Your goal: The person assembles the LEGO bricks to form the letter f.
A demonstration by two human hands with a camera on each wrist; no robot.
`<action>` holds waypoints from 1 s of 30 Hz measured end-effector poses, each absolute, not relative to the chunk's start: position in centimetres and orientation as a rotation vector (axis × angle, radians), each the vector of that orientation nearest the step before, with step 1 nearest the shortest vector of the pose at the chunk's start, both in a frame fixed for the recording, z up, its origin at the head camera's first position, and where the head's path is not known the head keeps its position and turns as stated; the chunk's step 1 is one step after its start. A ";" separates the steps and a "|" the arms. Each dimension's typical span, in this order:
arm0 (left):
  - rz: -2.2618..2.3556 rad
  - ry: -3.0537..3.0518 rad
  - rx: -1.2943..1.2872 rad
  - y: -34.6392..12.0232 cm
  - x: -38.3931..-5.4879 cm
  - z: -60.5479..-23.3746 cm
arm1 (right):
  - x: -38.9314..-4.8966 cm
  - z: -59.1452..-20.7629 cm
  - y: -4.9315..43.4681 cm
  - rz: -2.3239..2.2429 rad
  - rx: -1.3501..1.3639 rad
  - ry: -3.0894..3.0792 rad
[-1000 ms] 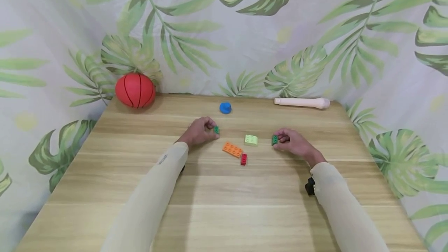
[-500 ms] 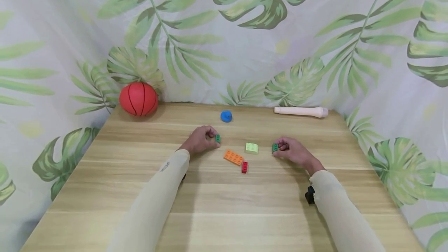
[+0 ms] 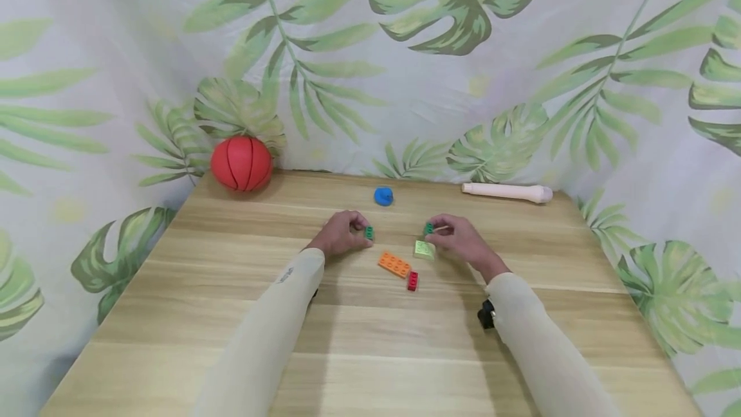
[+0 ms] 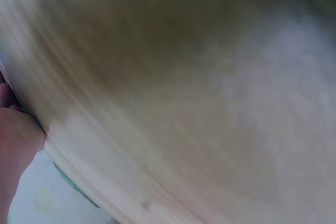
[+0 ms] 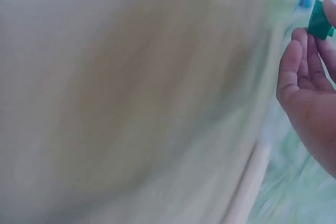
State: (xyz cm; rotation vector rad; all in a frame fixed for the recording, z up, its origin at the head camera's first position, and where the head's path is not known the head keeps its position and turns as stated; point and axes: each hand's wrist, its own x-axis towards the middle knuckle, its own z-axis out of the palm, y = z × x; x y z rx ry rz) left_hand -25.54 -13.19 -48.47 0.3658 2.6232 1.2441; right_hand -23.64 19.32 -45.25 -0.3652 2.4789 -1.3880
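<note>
In the head view my left hand point(image 3: 343, 234) pinches a small green toy brick point(image 3: 369, 232) between thumb and fingers. Opposite it, my right hand point(image 3: 460, 239) grips another green toy brick point(image 3: 429, 228) just behind the pale yellow-green brick point(image 3: 424, 250). An orange brick point(image 3: 395, 264) lies between the two hands and nearer to me, with a small red brick point(image 3: 413, 280) beside its right end. The right wrist view shows the held green brick point(image 5: 319, 21) at the fingertips. Only part of my left hand point(image 4: 18, 137) appears in the left wrist view, and its brick is hidden there.
Behind the hands lies a small blue object point(image 3: 383, 196). A red ball point(image 3: 241, 163) with black lines sits at the table's back left corner, and a pale pink microphone-shaped stick point(image 3: 507, 192) at the back right. Leaf-printed cloth point(image 3: 324, 114) hangs behind the wooden table point(image 3: 399, 365).
My right hand has moved left with its green brick, from right of the yellow-green brick to behind it. The left hand keeps its brick in about the same place. The head view has shifted slightly.
</note>
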 end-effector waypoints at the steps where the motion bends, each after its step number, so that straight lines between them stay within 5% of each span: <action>1: 1.242 2.623 0.367 -13.1 -25.6 -48.4 | -23.9 -45.1 18.3 -1.396 -0.390 2.476; 13: 1.280 2.640 0.418 -13.2 -25.4 -48.6 | -25.3 -44.9 9.3 -1.361 -0.616 2.488; 30: 1.341 2.645 0.418 -13.3 -25.0 -48.6 | -25.0 -45.6 7.4 -1.232 -0.662 2.557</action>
